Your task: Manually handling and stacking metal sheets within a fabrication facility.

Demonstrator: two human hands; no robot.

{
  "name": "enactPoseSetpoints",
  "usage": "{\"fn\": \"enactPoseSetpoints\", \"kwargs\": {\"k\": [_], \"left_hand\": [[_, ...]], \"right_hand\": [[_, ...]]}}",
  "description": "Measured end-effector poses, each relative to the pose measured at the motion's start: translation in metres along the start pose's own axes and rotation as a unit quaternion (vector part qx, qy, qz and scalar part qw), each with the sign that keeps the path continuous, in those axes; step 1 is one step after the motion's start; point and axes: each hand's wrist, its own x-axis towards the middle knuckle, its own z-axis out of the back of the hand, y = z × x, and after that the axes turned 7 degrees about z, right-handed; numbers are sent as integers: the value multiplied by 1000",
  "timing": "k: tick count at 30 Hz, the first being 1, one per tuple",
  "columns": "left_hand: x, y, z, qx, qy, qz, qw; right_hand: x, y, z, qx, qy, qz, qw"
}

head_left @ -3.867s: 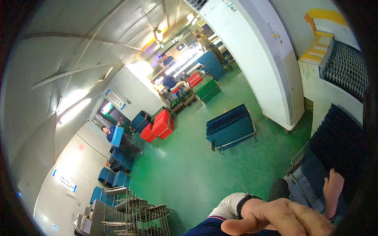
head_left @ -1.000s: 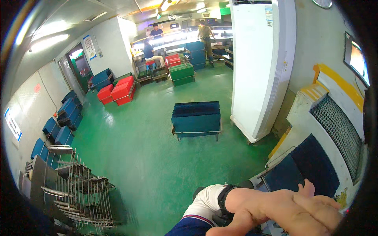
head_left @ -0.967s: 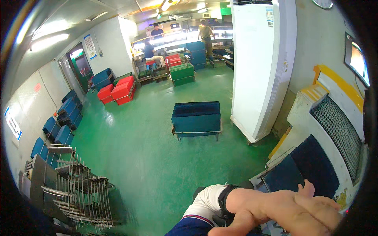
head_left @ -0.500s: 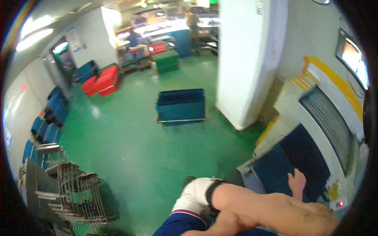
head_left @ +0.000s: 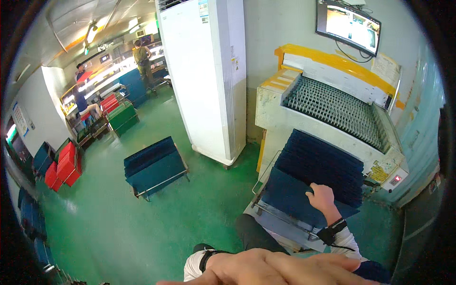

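A metal-framed rack (head_left: 280,216) stands at the right, packed with several thin dark blue panels (head_left: 318,164) that lean in a row. My right hand (head_left: 323,195) reaches over them, fingers curled over the top edge of the front blue panel (head_left: 287,192). A black band circles that wrist. Very near the camera, at the lower edge, my left hand (head_left: 270,268) stretches to the right with its fingers extended and holds nothing visible. Its fingertips are partly cut off by the frame.
Behind the rack is a pale machine (head_left: 332,114) with a roller bed and yellow trim; a screen (head_left: 349,26) hangs above. A white cabinet (head_left: 204,80) stands left of it. Another rack of blue panels (head_left: 156,166) is on the green floor. Red bins (head_left: 66,166) and people are farther left.
The view has swung right and the rack now shows more fully. My right hand stays at the blue panels. My left hand remains near the camera, lower in the picture.
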Motion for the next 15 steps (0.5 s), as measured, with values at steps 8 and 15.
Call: {"fn": "enactPoseSetpoints", "kwargs": {"k": [8, 15], "left_hand": [[2, 14, 37, 34, 104, -100, 989], [15, 22, 24, 69, -6, -54, 996]], "right_hand": [[6, 0, -2, 0, 3, 25, 1000], [10, 6, -3, 18, -12, 48, 999]]}}
